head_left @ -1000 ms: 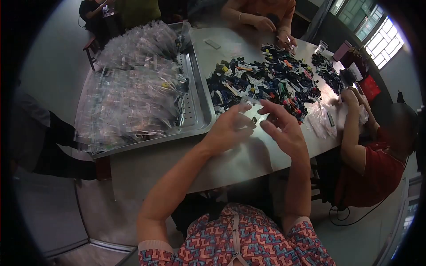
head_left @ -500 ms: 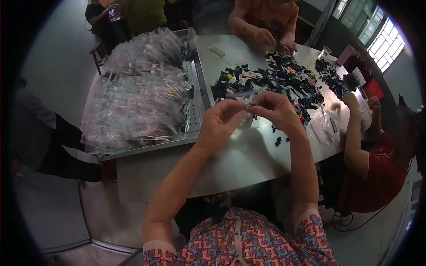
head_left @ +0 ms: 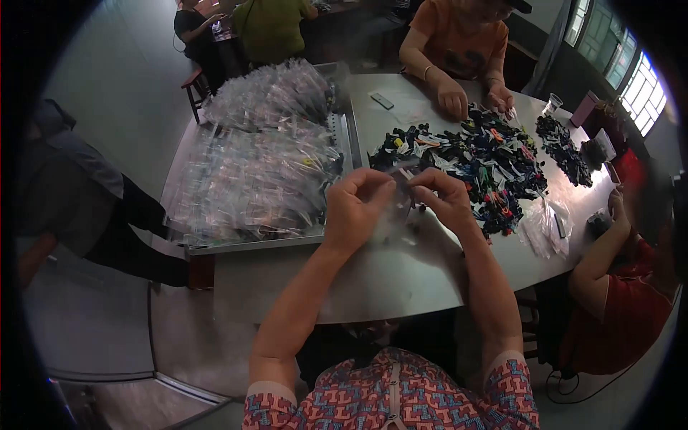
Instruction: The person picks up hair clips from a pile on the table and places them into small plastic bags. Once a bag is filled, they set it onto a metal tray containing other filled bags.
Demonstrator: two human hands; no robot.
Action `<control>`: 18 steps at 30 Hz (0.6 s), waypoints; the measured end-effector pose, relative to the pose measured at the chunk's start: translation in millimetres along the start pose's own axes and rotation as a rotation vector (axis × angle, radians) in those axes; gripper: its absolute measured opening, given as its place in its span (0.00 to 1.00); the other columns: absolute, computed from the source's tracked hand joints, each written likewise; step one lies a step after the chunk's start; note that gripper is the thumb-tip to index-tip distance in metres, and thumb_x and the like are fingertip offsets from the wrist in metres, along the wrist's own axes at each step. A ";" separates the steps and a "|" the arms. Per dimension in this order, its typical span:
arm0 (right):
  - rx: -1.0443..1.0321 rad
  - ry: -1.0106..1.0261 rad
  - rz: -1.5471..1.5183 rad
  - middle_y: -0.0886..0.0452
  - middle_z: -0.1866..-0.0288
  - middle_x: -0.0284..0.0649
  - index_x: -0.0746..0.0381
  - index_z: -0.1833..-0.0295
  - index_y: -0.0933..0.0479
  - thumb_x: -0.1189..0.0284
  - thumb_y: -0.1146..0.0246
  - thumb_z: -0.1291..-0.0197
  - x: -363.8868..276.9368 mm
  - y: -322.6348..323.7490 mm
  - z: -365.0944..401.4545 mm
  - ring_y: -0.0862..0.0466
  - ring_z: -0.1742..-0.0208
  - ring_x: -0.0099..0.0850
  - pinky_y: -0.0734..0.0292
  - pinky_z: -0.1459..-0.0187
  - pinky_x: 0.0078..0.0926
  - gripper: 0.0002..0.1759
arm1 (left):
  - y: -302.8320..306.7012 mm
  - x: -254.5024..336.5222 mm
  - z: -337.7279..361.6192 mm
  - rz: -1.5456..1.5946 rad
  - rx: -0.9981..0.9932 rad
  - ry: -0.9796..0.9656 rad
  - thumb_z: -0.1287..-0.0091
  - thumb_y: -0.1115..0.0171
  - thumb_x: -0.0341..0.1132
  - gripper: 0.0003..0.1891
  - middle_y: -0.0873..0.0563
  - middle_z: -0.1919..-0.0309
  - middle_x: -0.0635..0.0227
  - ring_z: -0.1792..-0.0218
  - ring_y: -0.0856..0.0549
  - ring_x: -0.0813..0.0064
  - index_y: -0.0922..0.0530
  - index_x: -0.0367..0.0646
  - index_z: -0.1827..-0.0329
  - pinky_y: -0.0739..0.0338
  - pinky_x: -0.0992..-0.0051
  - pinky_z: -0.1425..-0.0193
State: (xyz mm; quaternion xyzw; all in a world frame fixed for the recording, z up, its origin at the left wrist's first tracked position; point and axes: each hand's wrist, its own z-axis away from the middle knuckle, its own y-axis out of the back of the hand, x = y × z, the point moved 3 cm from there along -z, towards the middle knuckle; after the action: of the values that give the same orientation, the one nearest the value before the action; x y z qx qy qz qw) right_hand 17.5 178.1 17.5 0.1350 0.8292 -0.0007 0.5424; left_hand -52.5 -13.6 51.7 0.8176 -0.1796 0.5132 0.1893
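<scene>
Over the near part of the table, my left hand (head_left: 357, 213) pinches a small clear plastic bag (head_left: 398, 221) between thumb and fingers. My right hand (head_left: 447, 201) is at the bag's other side, its thumb and fingertips closed at the top edge. Whether it also holds a small piece is too blurred to tell. Small dark pieces show by the bag. Just beyond my hands spreads a pile of small clip-like pieces (head_left: 459, 158), mostly black, with some white, orange and green ones.
A metal tray (head_left: 350, 136) heaped with filled clear bags (head_left: 251, 179) stands at the left. Flat bags (head_left: 546, 228) lie at the right. One co-worker (head_left: 459, 50) handles pieces across the table; another in red (head_left: 616, 308) sits at the right. A person (head_left: 79, 193) stands at the left.
The camera view has shifted, so the table appears lower and further right. My hands are slightly further apart, with the bag spread between them. The co-worker at the right has lowered their hands.
</scene>
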 end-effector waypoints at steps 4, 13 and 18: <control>0.119 -0.044 -0.005 0.16 0.61 0.33 0.67 0.52 0.16 0.69 0.40 0.24 5.5 5.4 0.9 0.20 0.59 0.18 0.26 0.54 0.18 0.12 | 25.9 1.2 -6.5 -0.053 0.247 -0.025 0.35 0.28 0.29 0.05 0.12 0.71 0.70 0.70 0.15 0.83 0.15 0.38 0.60 0.22 0.78 0.63; 0.145 -0.051 0.046 0.16 0.69 0.30 0.63 0.55 0.14 0.64 0.38 0.26 11.5 8.1 0.5 0.21 0.64 0.16 0.28 0.59 0.17 0.14 | 49.9 -12.6 14.2 -0.521 0.450 -0.083 0.35 0.31 0.26 0.10 0.11 0.67 0.64 0.67 0.11 0.69 0.20 0.40 0.53 0.18 0.71 0.61; 0.164 -0.077 0.042 0.16 0.69 0.30 0.64 0.56 0.14 0.64 0.38 0.26 9.1 6.8 1.0 0.22 0.65 0.16 0.28 0.60 0.17 0.14 | 54.9 -12.9 15.0 -0.511 0.492 -0.111 0.35 0.31 0.26 0.11 0.12 0.66 0.64 0.67 0.11 0.69 0.21 0.40 0.51 0.17 0.70 0.59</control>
State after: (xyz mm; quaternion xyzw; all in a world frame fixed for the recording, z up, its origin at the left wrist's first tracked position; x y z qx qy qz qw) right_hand 16.5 186.6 9.9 0.1960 0.8021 -0.0623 0.5607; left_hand -73.0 -67.1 40.8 0.8839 0.1498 0.4320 0.0989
